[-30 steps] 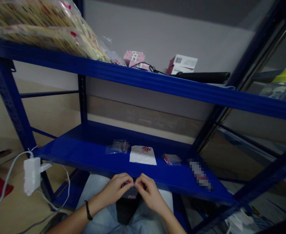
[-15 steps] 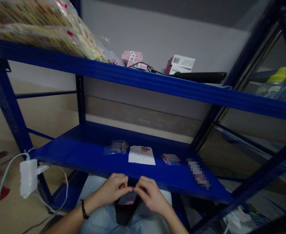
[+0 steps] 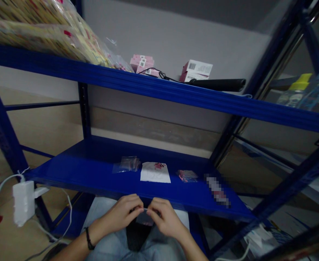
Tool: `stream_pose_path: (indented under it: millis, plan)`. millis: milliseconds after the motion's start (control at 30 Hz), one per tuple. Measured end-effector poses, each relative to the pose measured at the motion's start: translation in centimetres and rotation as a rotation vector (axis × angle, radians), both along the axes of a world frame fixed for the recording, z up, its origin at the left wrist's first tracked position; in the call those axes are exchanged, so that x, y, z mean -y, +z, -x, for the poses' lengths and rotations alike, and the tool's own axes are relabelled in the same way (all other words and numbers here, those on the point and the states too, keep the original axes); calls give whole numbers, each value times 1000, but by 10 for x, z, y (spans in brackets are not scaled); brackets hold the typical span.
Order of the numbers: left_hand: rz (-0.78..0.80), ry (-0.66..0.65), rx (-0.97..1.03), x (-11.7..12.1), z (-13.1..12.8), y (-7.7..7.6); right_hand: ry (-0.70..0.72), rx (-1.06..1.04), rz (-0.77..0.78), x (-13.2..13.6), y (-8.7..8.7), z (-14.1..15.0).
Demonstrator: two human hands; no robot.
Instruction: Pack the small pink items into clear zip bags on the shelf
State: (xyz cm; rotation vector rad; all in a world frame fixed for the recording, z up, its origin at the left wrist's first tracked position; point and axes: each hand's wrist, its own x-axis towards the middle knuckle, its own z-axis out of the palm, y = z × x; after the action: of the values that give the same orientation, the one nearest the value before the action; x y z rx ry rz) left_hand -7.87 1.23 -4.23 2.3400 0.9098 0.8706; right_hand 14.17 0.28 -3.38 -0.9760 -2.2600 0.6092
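Note:
Over my lap, at the front edge of the blue shelf, my left hand and my right hand pinch the top edge of a small clear plastic bag. The bag hangs between my hands with a few pink bits low inside it. On the shelf just beyond lies a white paper sheet bearing a small heap of pink and dark beads. Left of the paper are several flat clear bags; to its right, clear bags with pink beads lie together.
The blue lower shelf spans in front of me, with an upper shelf beam above. Pink boxes, a black rod and bulky plastic packs sit up there. A white power strip with cables hangs at left.
The whole view has shifted slightly, so the shelf things appear a little further left. Both hands still pinch the bag's top edge, and it now hangs at a different angle.

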Motion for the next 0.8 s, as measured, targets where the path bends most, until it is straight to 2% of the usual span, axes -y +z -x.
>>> stream_pose_path:
  millis: [200,367,467,533,633,700,800]
  plan:
    - [-10,-53,-28,1,0,9,17,49,-43,-3,10,-9]
    - [41,-12,-29,-3,9,15,13,158,-144,-4,22,-2]
    - [61,87,69,-10,17,12,16,168,-173,-19,37,-5]
    - [85,223,175,-20,25,5,-79,53,-124,-42,48,-23]
    - [105,436,331,-39,38,-11,-393,-319,74,-89,56,-73]
    - [86,538,374,-52,46,-21,-599,-557,162,-118,49,-113]
    - [67,613,356,-66,54,-30,-742,-607,216,-142,27,-164]
